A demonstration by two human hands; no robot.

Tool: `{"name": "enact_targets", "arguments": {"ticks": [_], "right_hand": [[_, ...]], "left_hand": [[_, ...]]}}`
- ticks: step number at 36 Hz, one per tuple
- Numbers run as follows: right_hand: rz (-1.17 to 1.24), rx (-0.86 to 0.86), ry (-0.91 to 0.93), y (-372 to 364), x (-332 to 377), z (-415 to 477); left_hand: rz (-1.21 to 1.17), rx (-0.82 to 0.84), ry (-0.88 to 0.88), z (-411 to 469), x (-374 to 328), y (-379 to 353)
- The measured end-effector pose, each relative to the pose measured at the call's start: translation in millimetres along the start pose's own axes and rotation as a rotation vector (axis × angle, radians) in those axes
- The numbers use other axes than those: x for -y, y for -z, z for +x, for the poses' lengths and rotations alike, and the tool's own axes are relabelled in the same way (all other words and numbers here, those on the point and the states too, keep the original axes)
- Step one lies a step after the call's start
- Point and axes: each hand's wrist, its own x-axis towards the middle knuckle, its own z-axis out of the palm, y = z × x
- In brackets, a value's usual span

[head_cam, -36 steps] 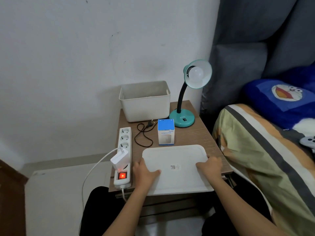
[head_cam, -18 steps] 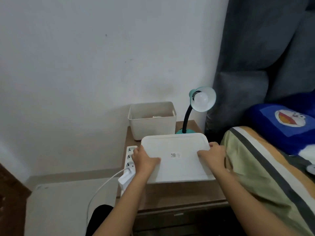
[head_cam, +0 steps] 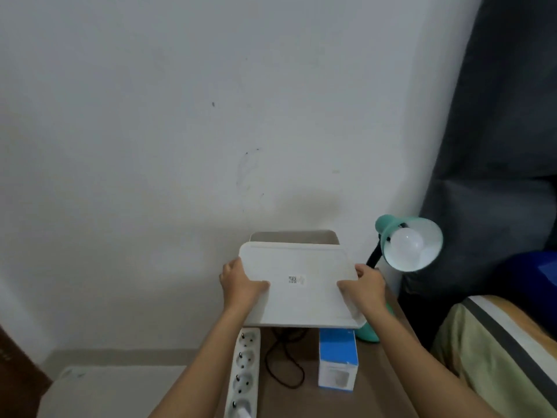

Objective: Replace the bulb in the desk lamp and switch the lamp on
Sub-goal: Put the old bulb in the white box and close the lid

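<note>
Left hand [head_cam: 241, 282] and right hand [head_cam: 366, 285] hold a white lid [head_cam: 301, 285] by its side edges, fingers closed on it, above a white bin [head_cam: 294, 236]. The teal lamp [head_cam: 407, 247], bulb [head_cam: 408, 245] fitted and unlit, stands on the bench [head_cam: 301, 396] at right, near a blue box [head_cam: 337, 362] and power strip [head_cam: 244, 369].
</note>
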Motion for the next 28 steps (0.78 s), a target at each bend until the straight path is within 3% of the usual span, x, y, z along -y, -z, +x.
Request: {"name": "enact_targets", "arguments": {"ticks": [13,28], "right_hand": [[-0.101,-0.043,0.162,-37.3,-4.0,79.4],[-0.124,-0.038,0.099,-62.4,-4.0,102.0]], "left_hand": [[-0.033,0.063,-0.064,75.5,25.1,-33.1],[-0.169,0.114,-0.041,109.9,30.7,-56.8]]}}
